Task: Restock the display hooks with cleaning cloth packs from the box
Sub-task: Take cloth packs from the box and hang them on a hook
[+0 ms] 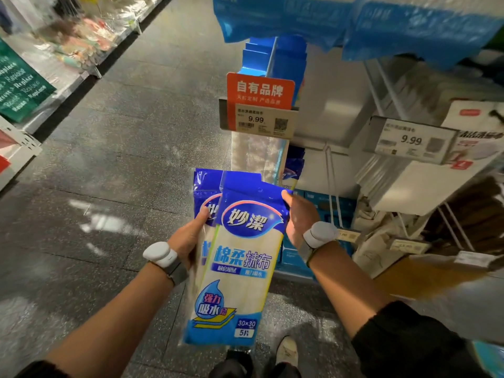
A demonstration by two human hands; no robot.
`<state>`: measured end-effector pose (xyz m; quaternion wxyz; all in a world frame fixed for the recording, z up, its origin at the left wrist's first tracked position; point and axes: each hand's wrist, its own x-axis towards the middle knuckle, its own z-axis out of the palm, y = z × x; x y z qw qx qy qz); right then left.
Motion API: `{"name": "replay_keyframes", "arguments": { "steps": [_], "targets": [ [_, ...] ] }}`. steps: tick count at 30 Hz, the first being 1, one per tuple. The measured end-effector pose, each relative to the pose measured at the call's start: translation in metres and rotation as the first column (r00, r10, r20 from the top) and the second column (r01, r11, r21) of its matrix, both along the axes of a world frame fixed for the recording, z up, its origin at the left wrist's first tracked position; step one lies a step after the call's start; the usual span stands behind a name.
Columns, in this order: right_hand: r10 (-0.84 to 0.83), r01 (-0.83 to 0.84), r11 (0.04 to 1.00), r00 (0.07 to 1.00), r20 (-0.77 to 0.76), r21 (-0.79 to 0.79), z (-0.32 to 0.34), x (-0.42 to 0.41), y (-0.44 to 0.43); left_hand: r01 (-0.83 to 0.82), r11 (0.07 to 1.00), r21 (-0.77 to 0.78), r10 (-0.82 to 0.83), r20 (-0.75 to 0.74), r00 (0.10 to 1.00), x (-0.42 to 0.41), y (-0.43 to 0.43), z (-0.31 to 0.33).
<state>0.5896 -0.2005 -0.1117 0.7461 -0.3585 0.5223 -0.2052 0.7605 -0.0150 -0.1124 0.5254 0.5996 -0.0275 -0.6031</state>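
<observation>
My left hand (pixel 188 236) grips the rear pack (pixel 206 192), thumb on its front. My right hand (pixel 298 216) pinches the top right corner of the front pack (pixel 240 268), which overlaps the rear one. Farther off, blurred blue packs (pixel 272 58) hang, probably on a hook, above the price tag (pixel 259 120).

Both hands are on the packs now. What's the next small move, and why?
Probably slide the front pack free with the right hand, which pinches its top corner, while the left hand holds the second pack behind. The two overlap, so they likely need separating before hanging; matching blue packs hang just beyond.
</observation>
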Motion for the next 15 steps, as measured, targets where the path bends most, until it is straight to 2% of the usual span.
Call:
{"name": "replay_keyframes", "arguments": {
  "steps": [2,5,8,10,13,15],
  "targets": [
    [-0.034,0.033,0.999,0.999,0.038,0.013,-0.001,-0.012,0.0,-0.017,0.998,0.058,0.012,0.087,0.996,0.003,-0.003,-0.001],
    [-0.005,-0.002,0.996,0.997,0.078,0.086,-0.007,-0.029,0.001,-0.092,0.991,0.099,0.073,0.186,0.98,0.014,-0.006,-0.007],
    [0.022,-0.022,0.996,1.0,0.002,0.091,-0.016,-0.041,0.005,-0.137,0.976,0.172,0.081,0.299,0.951,0.03,-0.006,-0.024],
    [0.065,-0.062,0.996,0.996,-0.053,0.061,-0.021,-0.049,0.011,-0.176,0.972,0.156,0.114,0.341,0.933,0.045,-0.003,-0.048],
    [0.188,-0.22,0.969,0.951,-0.245,-0.112,-0.025,-0.061,0.019,-0.208,0.96,0.187,0.125,0.379,0.917,0.042,-0.005,-0.031],
    [0.283,-0.434,0.863,0.84,-0.464,-0.26,-0.035,-0.067,0.018,-0.213,0.96,0.181,0.122,0.415,0.902,0.042,-0.004,-0.026]
  ]
}}
